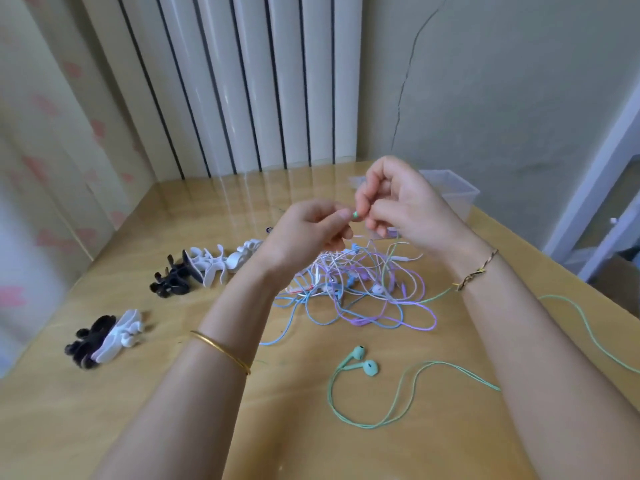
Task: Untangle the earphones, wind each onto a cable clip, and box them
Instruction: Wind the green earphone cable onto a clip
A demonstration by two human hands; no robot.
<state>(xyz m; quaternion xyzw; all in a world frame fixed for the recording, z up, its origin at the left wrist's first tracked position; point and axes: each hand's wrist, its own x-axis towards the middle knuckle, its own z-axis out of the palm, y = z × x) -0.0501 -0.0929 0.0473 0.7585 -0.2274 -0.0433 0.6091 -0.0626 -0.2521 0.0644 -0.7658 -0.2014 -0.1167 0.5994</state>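
Note:
A tangle of white, blue, purple and pink earphone cables (360,292) lies mid-table. Green earphones (362,363) lie nearer me, their two buds side by side and their cable looping right under my right forearm. Both hands are raised above the tangle. My left hand (311,233) and my right hand (398,206) pinch the small green plug end (355,214) between their fingertips. Black and white cable clips (207,268) lie in a row at the left, and a second group of clips (104,337) lies closer to me. A clear plastic box (453,192) stands behind my right hand.
The wooden table (173,393) ends at the right edge, with a floor and furniture beyond. A white radiator (242,81) and a curtain stand behind the table. A gold bangle is on my left wrist, a braided bracelet on my right.

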